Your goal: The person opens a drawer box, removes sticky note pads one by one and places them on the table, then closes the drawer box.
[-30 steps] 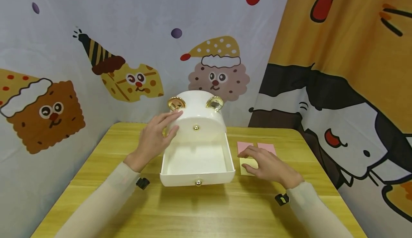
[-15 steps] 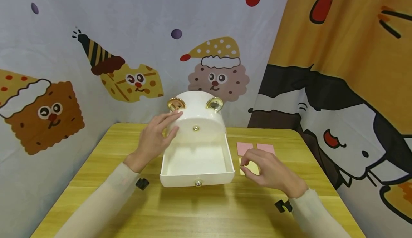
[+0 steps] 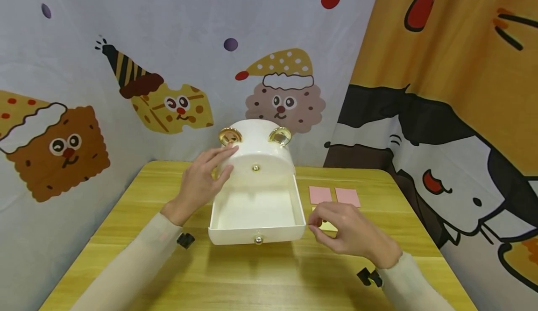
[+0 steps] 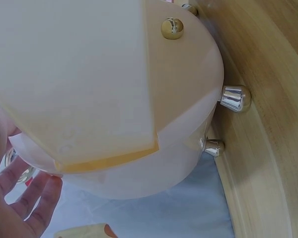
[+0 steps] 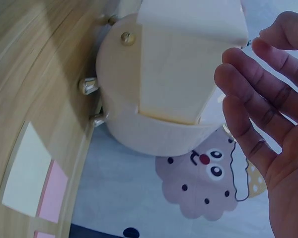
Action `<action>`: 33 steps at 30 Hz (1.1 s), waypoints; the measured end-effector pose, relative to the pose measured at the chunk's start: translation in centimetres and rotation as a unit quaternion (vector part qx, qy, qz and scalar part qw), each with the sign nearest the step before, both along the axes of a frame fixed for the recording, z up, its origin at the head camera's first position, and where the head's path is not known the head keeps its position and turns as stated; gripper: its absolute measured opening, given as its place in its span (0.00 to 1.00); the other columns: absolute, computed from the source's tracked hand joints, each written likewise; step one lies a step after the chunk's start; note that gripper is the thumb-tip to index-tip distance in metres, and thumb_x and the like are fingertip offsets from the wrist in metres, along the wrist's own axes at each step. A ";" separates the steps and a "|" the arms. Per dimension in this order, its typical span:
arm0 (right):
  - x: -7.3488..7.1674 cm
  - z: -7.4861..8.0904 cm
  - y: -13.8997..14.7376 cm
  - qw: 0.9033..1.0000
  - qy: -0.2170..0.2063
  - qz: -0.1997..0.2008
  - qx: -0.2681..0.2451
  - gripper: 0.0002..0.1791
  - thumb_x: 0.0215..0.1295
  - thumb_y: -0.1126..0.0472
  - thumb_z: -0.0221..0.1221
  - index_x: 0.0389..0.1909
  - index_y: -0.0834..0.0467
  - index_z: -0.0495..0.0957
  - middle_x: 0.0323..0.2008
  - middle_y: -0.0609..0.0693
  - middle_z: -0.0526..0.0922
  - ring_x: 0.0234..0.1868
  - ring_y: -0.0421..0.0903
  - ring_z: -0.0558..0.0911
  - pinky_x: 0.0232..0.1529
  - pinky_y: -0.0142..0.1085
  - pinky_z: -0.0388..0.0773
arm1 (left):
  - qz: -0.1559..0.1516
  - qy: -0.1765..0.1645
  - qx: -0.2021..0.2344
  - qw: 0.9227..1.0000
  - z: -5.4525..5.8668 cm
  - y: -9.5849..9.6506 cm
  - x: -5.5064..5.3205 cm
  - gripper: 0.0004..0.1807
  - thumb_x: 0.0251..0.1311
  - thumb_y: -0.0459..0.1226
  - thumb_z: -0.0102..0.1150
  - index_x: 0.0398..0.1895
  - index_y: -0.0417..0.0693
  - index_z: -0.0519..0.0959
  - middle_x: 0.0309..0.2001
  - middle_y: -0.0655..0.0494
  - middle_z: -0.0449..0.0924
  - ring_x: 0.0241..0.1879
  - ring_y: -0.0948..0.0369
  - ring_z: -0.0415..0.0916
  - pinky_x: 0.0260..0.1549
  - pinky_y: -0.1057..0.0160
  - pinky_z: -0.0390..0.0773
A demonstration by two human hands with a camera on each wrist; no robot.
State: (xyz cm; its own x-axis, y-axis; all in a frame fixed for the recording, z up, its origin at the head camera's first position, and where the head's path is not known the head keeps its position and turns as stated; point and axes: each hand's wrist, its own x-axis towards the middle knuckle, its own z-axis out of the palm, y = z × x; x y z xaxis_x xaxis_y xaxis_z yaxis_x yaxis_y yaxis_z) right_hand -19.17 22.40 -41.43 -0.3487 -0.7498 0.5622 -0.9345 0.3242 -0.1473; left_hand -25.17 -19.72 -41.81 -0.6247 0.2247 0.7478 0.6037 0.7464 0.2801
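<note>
Since the earlier frames the right hand (image 3: 353, 229) has shifted toward the near right corner of the white box (image 3: 257, 136), uncovering more of the pink squares (image 3: 320, 195); the left hand (image 3: 201, 180) stays against the box's left side. I see the left fingers extended, touching the shell below its gold left ear (image 3: 230, 136), gripping nothing. The right thumb and index finger come together just beside the corner of the box's pulled-out drawer (image 3: 256, 235); I cannot tell whether anything is between them.

The box stands toward the back of the wooden table (image 3: 260, 278), raised on shiny feet (image 4: 236, 98). The tabletop is yellowish, with grain running across it, and I notice soft shadows in front of the box and to its right. Two pink squares lie side by side to the box's right, and a pale yellow square (image 3: 329, 226) lies nearer me, partly behind the right hand.

Behind the box hangs a pale cloth (image 3: 180, 21) printed with dots and hatted snacks, a pinkish cookie directly above the box. Right of the box, I see orange fabric (image 3: 462, 35) with a large black-and-white animal.
</note>
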 end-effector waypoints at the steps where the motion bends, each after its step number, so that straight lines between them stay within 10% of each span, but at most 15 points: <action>1: 0.1 0.1 -0.1 1.000 -0.001 0.001 0.000 0.11 0.72 0.65 0.74 0.44 0.46 0.86 0.37 0.34 0.88 0.37 0.30 0.85 0.43 0.23 0.85 | -0.001 0.000 0.000 1.000 0.0 0.1 0.0 0.30 0.78 0.38 0.77 0.80 0.59 0.85 0.75 0.52 0.88 0.62 0.45 0.90 0.24 0.61 0.75; 18: 1.6 0.2 -2.0 0.999 0.008 0.043 0.009 0.04 0.80 0.63 0.70 0.48 0.52 0.90 0.36 0.37 0.92 0.33 0.25 0.85 0.36 0.14 0.78 | -0.004 0.003 0.001 1.000 0.1 0.2 -0.2 0.30 0.78 0.38 0.77 0.81 0.58 0.84 0.75 0.51 0.88 0.62 0.46 0.90 0.25 0.60 0.75; 33: 2.6 -0.5 -4.2 0.996 -0.006 0.077 0.035 0.22 0.71 0.70 0.75 0.63 0.54 0.88 0.43 0.40 0.95 0.31 0.24 0.86 0.36 0.12 0.76 | -0.005 0.006 0.003 1.000 -0.2 0.0 -0.1 0.29 0.78 0.37 0.76 0.80 0.56 0.85 0.74 0.50 0.89 0.62 0.44 0.90 0.26 0.58 0.76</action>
State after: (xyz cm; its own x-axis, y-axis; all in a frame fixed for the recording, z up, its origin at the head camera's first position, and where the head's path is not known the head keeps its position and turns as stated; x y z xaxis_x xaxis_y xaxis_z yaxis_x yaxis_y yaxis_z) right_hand -16.62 18.18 -41.93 -0.2334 -0.8323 0.5028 -0.9721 0.1873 -0.1413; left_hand -25.23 -19.71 -42.02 -0.6140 0.2256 0.7564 0.6137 0.7391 0.2777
